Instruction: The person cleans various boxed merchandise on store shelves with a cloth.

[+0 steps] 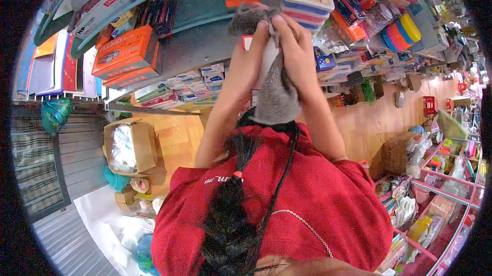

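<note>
Both hands are raised together in front of the shelf, at the top middle of the view. My left hand (249,60) is closed, thumb up, on a fuzzy grey cloth (278,99) that bunches over the fingers and hangs down toward my chest. From the other side my right hand (295,45) grips the same cloth, its thumb and fingers pressed close to the left thumb. Between the palms shows a smooth white surface (268,58), and a small red-edged piece (247,43) peeks out beside the left hand; I cannot tell what they belong to.
Orange boxes (125,56) stand on the grey shelf (197,40) at left. Stacked pastel-edged packs (307,0) and colored tape rolls (401,32) sit right of my hands. An open cardboard box (130,146) rests on the floor at left; a pink divided rack (435,191) is at right.
</note>
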Motion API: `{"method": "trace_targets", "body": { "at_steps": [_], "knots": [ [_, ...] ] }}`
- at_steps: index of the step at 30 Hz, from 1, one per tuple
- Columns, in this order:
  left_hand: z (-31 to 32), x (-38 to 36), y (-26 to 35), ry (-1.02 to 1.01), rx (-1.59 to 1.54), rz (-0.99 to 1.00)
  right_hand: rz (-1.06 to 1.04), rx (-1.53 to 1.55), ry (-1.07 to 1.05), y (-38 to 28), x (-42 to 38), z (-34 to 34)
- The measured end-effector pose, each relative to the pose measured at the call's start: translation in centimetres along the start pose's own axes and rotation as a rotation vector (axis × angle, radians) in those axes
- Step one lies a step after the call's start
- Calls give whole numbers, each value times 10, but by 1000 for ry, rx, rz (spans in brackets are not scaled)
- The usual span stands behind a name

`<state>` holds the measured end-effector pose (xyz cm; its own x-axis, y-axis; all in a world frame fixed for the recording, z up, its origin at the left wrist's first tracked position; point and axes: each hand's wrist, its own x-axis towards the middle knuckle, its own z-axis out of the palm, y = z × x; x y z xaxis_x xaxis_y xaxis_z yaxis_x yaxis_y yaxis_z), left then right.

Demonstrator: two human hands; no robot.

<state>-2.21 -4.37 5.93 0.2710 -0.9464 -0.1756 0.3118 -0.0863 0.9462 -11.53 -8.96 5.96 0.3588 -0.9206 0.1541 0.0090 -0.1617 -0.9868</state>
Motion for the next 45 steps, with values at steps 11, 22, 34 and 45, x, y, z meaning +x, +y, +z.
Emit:
{"method": "trace_targets", "body": {
  "at_steps": [11, 22, 34, 45],
  "knots": [
    [3, 9, -19, -31, -22, 7, -387, -70, 101, 17, -14, -5],
    [19, 24, -40, 297, 12, 570, 171, 893, 319, 46, -43, -3],
    [59, -25, -30, -109, -157, 433, -318, 347, 100, 6, -61, -53],
    [65, -7, -49, -113, -150, 463, -31, 445, 495, 26, -75, -62]
  ]
}}
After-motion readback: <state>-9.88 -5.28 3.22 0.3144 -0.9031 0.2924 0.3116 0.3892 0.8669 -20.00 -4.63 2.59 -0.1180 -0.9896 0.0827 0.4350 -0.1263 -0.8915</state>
